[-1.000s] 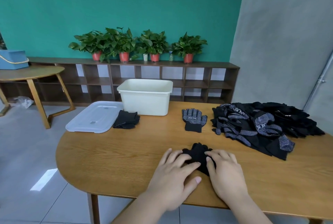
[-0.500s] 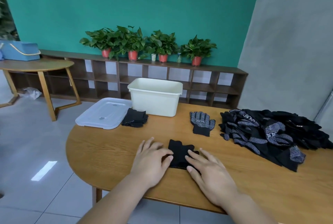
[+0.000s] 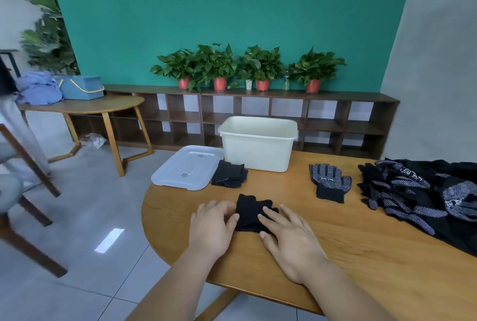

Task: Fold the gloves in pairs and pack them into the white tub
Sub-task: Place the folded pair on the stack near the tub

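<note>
The folded pair (image 3: 249, 213) of black gloves lies near the worktop's (image 3: 361, 256) front edge. The left hand (image 3: 211, 227) touches its left side and the right hand (image 3: 289, 240) presses its right, each grip released, fingers straight. Beyond it sit a second pair (image 3: 229, 174), the lid (image 3: 187, 167) and the tub (image 3: 258, 147). A glove pile (image 3: 426, 191) heaps at the right.

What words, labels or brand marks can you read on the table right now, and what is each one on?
No text is legible.
On the flat dotted glove: a pale printed mark, too blurred to read.
On the glove pile: similar printed marks on several gloves, all blurred.
On the clear lid: a small square mark near its centre, too small to read.
On the white tub: no print visible.
</note>
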Motion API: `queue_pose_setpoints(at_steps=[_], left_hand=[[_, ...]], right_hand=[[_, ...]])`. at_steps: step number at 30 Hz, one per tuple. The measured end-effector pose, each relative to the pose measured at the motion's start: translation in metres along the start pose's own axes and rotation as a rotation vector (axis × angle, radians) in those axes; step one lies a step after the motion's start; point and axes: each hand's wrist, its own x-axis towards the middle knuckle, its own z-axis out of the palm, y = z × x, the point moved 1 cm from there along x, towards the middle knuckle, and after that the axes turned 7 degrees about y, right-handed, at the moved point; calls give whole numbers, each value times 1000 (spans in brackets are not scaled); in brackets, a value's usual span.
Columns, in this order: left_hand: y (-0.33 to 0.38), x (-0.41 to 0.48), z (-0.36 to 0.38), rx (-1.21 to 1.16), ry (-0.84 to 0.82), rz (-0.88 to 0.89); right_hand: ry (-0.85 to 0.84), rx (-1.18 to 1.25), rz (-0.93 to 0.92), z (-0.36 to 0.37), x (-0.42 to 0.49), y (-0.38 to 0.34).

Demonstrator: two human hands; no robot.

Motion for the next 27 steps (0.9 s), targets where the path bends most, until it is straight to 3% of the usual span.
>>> queue_pose_setpoints(at_steps=[8,16,21,27], left_hand=[[18,14,8,-136,-187,-101],[14,27,0,-319,-159,-198],[6,37,-10,-415,-275,-307],[4,47,-16,-525,-276,-274]], right_hand=[[15,1,3,1,-1,0],[67,16,66,-4,-5,0],[68,39,99,-3,-5,1],[73,86,133,-2,-5,3]])
